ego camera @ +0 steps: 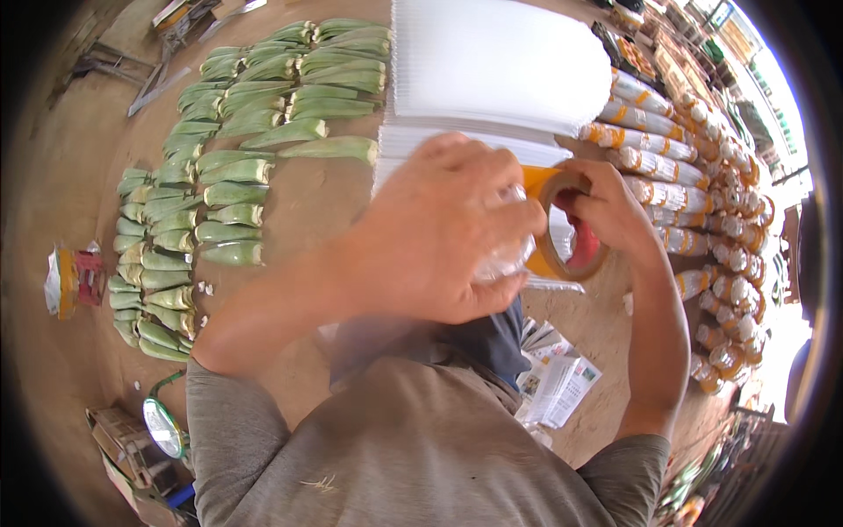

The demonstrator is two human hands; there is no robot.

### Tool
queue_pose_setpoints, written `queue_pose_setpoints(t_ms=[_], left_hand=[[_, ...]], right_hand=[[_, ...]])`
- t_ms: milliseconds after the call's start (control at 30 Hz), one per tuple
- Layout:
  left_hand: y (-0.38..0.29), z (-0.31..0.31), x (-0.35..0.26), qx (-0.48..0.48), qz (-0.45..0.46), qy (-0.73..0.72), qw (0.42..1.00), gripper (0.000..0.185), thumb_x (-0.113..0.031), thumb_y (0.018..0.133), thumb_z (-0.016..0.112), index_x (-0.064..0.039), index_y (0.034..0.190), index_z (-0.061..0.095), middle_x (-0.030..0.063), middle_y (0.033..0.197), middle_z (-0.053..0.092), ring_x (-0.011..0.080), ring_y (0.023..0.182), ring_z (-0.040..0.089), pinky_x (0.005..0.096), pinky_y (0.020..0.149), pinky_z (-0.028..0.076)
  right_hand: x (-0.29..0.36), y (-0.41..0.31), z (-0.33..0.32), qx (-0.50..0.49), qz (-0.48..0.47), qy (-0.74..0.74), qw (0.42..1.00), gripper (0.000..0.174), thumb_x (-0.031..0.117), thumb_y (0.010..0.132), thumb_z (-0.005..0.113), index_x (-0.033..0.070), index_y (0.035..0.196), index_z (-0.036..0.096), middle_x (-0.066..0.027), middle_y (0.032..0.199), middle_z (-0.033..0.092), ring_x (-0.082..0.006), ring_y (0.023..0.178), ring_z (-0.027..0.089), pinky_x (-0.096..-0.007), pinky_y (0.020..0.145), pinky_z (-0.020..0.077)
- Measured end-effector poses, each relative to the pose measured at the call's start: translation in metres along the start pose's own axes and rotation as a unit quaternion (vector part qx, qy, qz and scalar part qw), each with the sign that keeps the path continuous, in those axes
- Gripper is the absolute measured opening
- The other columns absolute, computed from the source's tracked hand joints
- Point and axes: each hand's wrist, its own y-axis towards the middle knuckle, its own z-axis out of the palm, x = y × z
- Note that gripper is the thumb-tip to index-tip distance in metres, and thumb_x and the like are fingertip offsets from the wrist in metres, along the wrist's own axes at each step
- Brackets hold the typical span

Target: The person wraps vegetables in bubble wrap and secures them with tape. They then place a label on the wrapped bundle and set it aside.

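My left hand point(448, 230) is blurred and closes around a bundle end wrapped in clear plastic point(504, 262). My right hand point(609, 204) grips a roll of yellow adhesive tape point(543, 253) by its cardboard core, with the thumb inside the ring. A strip of tape spans from the roll towards my left fingers. What lies inside the wrap is hidden by my left hand. Beneath both hands lie stacked sheets of white bubble wrap point(494, 62).
Rows of thick, cut green leaves point(230, 174) lie on the brown floor at left. At right, many wrapped bundles point(665, 194) bound with orange-yellow tape are piled. Printed newspapers point(560, 388) lie near my legs. A green-rimmed round object point(163, 427) and boxes point(128, 448) stand lower left.
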Motion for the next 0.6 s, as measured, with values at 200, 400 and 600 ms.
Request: queue_pose_setpoints(t_ms=[200,400,600], left_hand=[[0.012,0.012,0.019,-0.035,-0.008,0.006,0.999,0.028,-0.032,0.077,0.077,-0.017,0.099,0.067,0.006,0.097,0.06,0.0276,0.092,0.062,0.043,0.089,0.047],[0.024,0.024,0.014,-0.038,-0.008,-0.082,0.996,0.039,-0.032,0.083,0.072,-0.005,0.11,0.068,0.0089,0.106,0.066,0.031,0.099,0.064,0.0397,0.092,0.048],[-0.025,0.014,-0.039,-0.164,0.054,-0.148,0.974,0.052,-0.055,0.088,0.065,-0.004,0.1,0.065,0.0087,0.09,0.066,0.0251,0.085,0.066,0.0406,0.089,0.052]], right_hand=[[0.066,-0.088,0.018,0.092,-0.078,-0.069,0.99,0.037,0.011,0.075,0.066,-0.001,0.108,0.073,-0.0177,0.074,0.069,-0.0317,0.066,0.068,-0.0398,0.062,0.0526],[0.081,-0.085,0.059,0.048,-0.273,-0.195,0.941,0.017,0.009,0.074,0.061,-0.005,0.066,0.065,-0.0217,0.066,0.063,-0.0393,0.06,0.065,-0.0468,0.056,0.0508],[0.09,-0.072,0.053,0.114,-0.24,-0.14,0.954,0.022,0.018,0.078,0.066,-0.003,0.072,0.07,-0.0199,0.075,0.069,-0.0333,0.071,0.069,-0.0427,0.063,0.0534]])
